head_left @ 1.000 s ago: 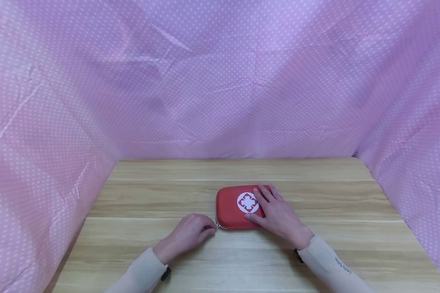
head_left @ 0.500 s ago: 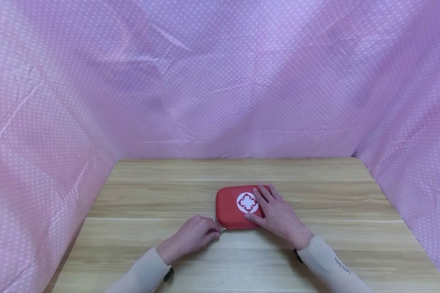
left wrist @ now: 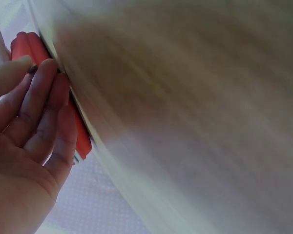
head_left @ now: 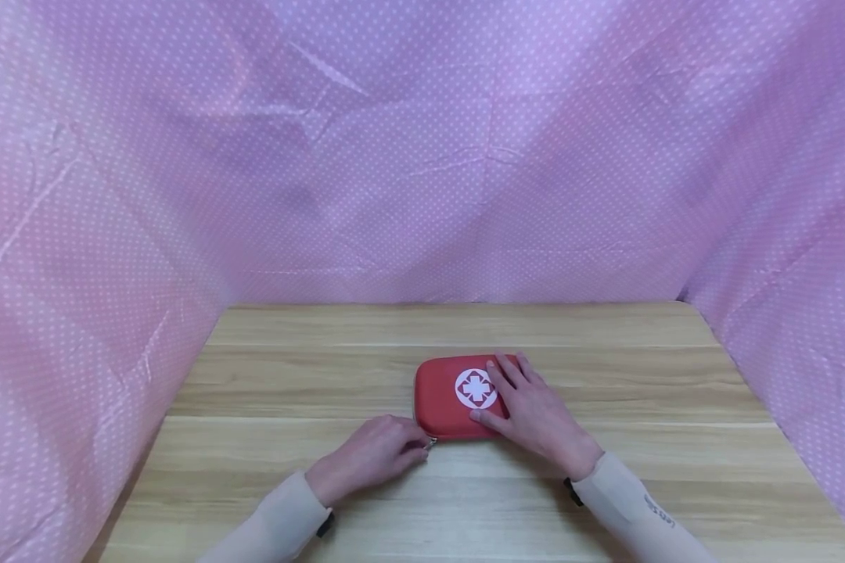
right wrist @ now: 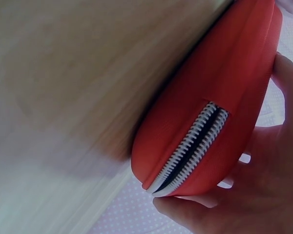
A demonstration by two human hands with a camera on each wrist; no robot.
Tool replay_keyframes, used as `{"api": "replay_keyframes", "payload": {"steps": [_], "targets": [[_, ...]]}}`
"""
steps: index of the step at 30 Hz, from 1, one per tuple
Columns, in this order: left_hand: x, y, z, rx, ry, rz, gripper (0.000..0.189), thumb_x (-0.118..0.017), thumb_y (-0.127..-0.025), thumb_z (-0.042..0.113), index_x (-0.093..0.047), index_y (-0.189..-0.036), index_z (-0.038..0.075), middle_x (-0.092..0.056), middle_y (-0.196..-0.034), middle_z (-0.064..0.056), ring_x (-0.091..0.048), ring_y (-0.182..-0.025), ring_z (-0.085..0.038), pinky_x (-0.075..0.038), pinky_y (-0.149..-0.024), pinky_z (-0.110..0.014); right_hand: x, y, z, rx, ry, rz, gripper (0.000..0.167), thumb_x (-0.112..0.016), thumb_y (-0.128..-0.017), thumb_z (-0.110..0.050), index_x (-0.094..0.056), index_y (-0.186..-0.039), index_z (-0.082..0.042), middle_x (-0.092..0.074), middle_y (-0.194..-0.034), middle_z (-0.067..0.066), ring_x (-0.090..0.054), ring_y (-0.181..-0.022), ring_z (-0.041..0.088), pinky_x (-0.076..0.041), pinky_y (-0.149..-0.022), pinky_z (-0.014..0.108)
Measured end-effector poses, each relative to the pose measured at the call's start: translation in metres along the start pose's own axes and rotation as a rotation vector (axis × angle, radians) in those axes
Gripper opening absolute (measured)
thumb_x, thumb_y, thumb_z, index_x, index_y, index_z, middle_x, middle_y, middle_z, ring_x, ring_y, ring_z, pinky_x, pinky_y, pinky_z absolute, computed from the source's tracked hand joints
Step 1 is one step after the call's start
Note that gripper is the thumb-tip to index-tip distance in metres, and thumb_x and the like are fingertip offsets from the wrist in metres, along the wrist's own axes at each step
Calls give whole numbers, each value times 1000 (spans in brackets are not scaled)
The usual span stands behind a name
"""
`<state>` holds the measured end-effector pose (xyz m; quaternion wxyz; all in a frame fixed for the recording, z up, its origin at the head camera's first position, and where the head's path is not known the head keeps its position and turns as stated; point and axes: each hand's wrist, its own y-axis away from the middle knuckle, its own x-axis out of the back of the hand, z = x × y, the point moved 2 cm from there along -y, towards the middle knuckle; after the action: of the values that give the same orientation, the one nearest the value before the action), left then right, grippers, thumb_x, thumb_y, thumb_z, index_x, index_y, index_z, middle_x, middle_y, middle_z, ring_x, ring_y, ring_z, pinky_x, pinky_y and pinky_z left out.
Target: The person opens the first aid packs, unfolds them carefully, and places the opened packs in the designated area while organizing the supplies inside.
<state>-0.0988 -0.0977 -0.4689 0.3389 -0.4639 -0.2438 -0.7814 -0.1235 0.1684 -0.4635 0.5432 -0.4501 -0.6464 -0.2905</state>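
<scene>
A red zip case (head_left: 444, 399) with a white cross emblem lies flat on the wooden table. At its near left corner, my left hand (head_left: 372, 453) pinches the small metal zipper pull (head_left: 432, 443) between thumb and fingers; in the left wrist view the fingers largely hide the pull. My right hand (head_left: 538, 414) rests spread over the case's right end, fingers reaching across the top. In the right wrist view, the silver zipper teeth (right wrist: 193, 146) at that end stand parted, with a dark gap between them.
The case sits near the middle of the wood-grain table (head_left: 289, 367). Pink dotted cloth (head_left: 422, 156) hangs behind the table and along both sides.
My left hand has moved a little to the right with the zipper pull, round the near left corner onto the front edge. The right hand and the case have stayed nearly still.
</scene>
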Motion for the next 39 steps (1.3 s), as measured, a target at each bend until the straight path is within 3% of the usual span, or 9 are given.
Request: {"api": "replay_keyframes", "payload": {"steps": [5,11,16,20,23,29,39], "targets": [[5,2,-4,-13,-32,45,17,-74,-97,32,-80,-110,22,-74,-99,13,-66,-89,-3,-58,-85,-29,0,0,0,-3,2,1,89,-69,-92,-62,-47,-155,-2,-39,-162,22,-28,-150,50,-36,-116,60],[18,1,-15,63,-9,158,16,-74,-97,32,-79,-107,20,-73,-91,13,-63,-81,-3,-58,-77,-29,-1,0,2,-6,0,-5,89,-68,-92,-62,-46,-155,-4,-37,-163,21,-27,-150,49,-36,-116,61],[26,-7,-24,154,72,278,24,-74,-98,31,-74,-116,15,-73,-105,5,-68,-95,-10,-59,-86,-35,0,0,3,5,-2,1,89,-68,-92,-62,-45,-156,-5,-38,-163,20,-27,-150,49,-36,-117,59],[28,-17,-28,211,138,321,38,-74,-97,35,-68,-129,14,-69,-123,2,-64,-115,-17,-55,-99,-42,0,-1,4,31,0,-1,89,-68,-92,-62,-44,-157,-6,-37,-163,20,-28,-150,49,-38,-116,59],[28,-24,-28,240,163,317,50,-74,-96,39,-61,-139,16,-62,-136,0,-57,-128,-21,-50,-107,-45,0,-2,6,49,-1,-7,90,-66,-93,-65,-43,-158,-7,-37,-164,19,-28,-150,48,-38,-116,59],[24,-44,-31,205,150,261,75,-68,-99,48,-39,-160,15,-40,-163,-6,-36,-151,-28,-32,-121,-50,1,-5,9,66,-31,-28,92,-64,-92,-68,-42,-159,-8,-35,-165,18,-25,-152,47,-34,-118,58],[20,-62,-33,108,109,95,82,-64,-100,49,-24,-167,23,-20,-172,1,-17,-158,-25,-30,-122,-55,2,-6,15,74,-40,-57,91,-64,-92,-68,-41,-160,-12,-31,-167,17,-22,-154,45,-30,-120,60]]}}
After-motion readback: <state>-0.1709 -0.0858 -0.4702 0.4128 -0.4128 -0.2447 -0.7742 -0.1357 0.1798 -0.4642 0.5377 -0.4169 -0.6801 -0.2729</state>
